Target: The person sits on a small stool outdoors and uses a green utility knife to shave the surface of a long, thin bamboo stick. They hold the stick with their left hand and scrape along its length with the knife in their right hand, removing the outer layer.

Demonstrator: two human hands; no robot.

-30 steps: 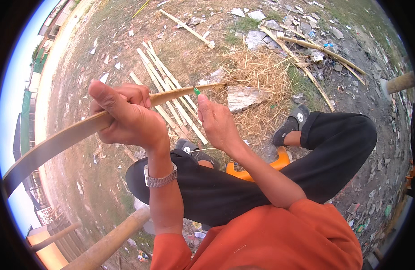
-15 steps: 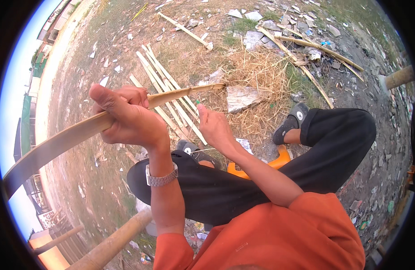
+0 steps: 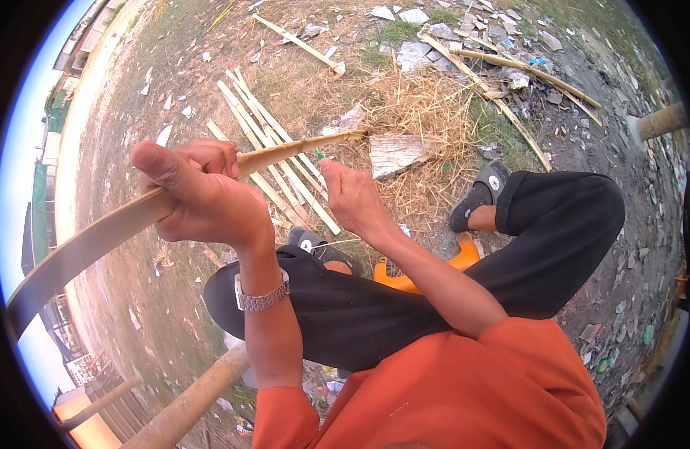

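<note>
A long, flat bamboo strip (image 3: pixel 98 233) runs from the far left edge toward the middle, bending where it nears the rim. My left hand (image 3: pixel 210 196) is closed round it, thumb up, a steel-banded watch on that wrist. The strip's far end tapers and reaches a pale wooden block (image 3: pixel 397 156) lying on straw. To the right of the strip, my right hand (image 3: pixel 354 200) is closed in a pinch. A small green bit (image 3: pixel 319 154) pokes out at its fingertips; the rest of what it holds is hidden. A thin pale strand (image 3: pixel 341 241) shows below that hand.
Several split bamboo strips (image 3: pixel 274 146) lie on the ground beyond my left hand. More bamboo pieces (image 3: pixel 528 71) rest among broken tile at the far right. An orange plastic piece (image 3: pixel 464 254) is between my legs. A bamboo pole (image 3: pixel 191 396) slants at lower left.
Both hands have shifted slightly left and up in the picture, with the strip still in the left one. The green bit stands out a little more at the right fingertips.
</note>
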